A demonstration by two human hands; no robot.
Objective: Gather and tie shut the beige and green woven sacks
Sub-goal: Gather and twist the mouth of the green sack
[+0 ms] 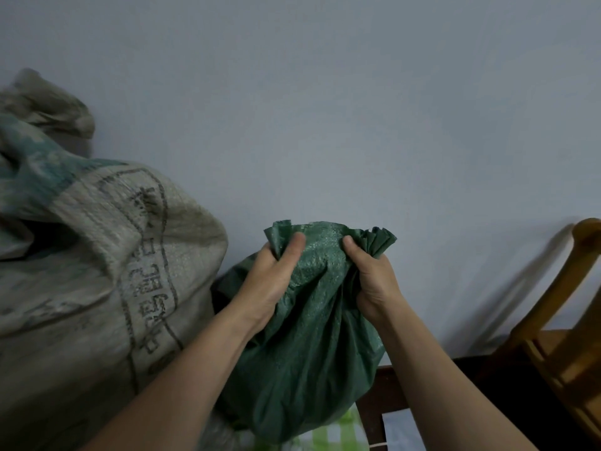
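A dark green woven sack stands in front of me, its mouth bunched upward. My left hand grips the left side of the gathered mouth, thumb on top. My right hand grips the right side, where pleated folds stick out above the fingers. A stretch of green fabric spans between the two hands. To the left stands a large beige woven sack with dark printed characters and a teal band; its top is twisted into a bunch at the upper left.
A pale blue-grey wall rises close behind both sacks. A wooden chair stands at the right edge. Below the green sack lie a green-and-white checked cloth and a dark wooden frame.
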